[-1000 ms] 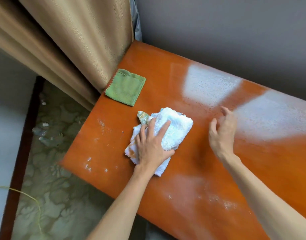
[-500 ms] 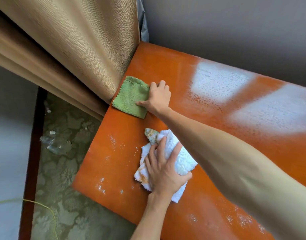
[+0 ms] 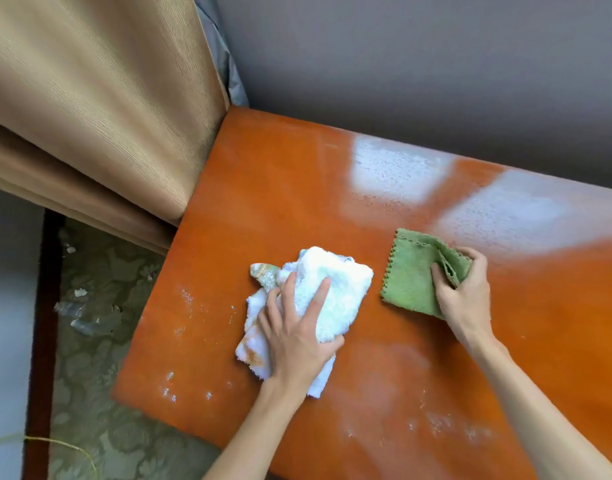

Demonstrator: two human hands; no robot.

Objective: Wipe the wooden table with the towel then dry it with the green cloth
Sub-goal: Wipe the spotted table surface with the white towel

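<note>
- Towel [image 3: 318,306], white and bunched with an orange-stained corner, lies nearest to us on the wooden table [image 3: 269,188], at about 10 o'clock from our left wrist; its long axis runs from 7 o'clock up to 1 o'clock.
- Our left hand [image 3: 297,337] lies flat on top of the towel, fingers spread and the thumb wrapped round its right edge, pressing rather than pinching.
- Green cloth [image 3: 410,280] lies just to the 3 o'clock side of the towel, close but not touching it, flat on the wood with one edge folded up.
- Our right hand [image 3: 465,292] is closed on that folded edge, thumb on top and fingers curled behind, so most of the cloth spreads toward 9 o'clock from the palm.
- We judge that the drying step turns on this: the right hand is the nearer one to the wet sheen, which lies from 12 to 2 o'clock of the cloth, toward the wall [image 3: 436,71].
- Some white specks sit by the near-left edge of the table, at 7 to 9 o'clock from the towel, on the left hand's side.
- Farthest off, a tan curtain [image 3: 107,98] hangs against the table's far-left corner, at 11 o'clock.
</note>
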